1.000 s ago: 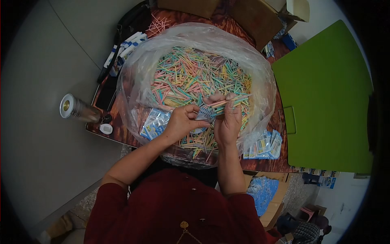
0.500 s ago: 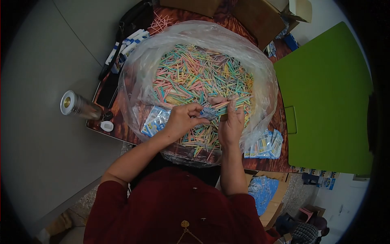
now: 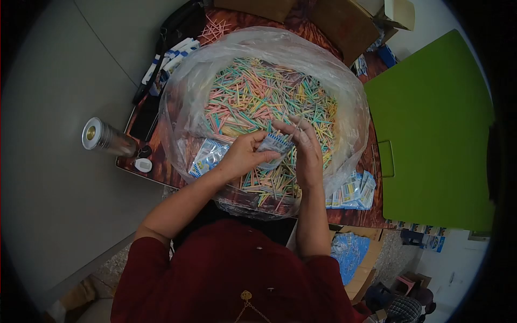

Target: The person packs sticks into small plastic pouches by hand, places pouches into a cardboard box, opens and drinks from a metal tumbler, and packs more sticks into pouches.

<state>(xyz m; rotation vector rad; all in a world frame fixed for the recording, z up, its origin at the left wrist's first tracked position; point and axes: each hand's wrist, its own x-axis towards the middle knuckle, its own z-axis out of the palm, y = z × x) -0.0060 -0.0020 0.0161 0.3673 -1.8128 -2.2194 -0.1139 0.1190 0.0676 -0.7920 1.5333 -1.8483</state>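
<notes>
My left hand [image 3: 243, 157] pinches a small clear packet with blue print [image 3: 276, 144] between thumb and fingers. Close by on the packet's right is my right hand [image 3: 308, 159], its fingers stretched and slightly curved at the packet's upper edge. A few thin sticks show around those fingertips; whether the fingers touch them I cannot tell. Both hands are over a big clear plastic bag [image 3: 353, 102], its mouth spread wide. Thin pastel sticks [image 3: 253, 89] in pink, green, yellow and blue fill it.
Flat printed packets [image 3: 207, 156] lie left of my left hand, more packets [image 3: 353, 191] at the table's right edge. A metal canister [image 3: 107, 137] stands left, near a white round-ended object [image 3: 142, 164]. A green board [image 3: 431, 134] is at right; cardboard boxes [image 3: 344, 27] are behind.
The bunch of sticks that my right hand held no longer shows in its palm. My right fingers have straightened near the packet, which now shows more fully in my left hand.
</notes>
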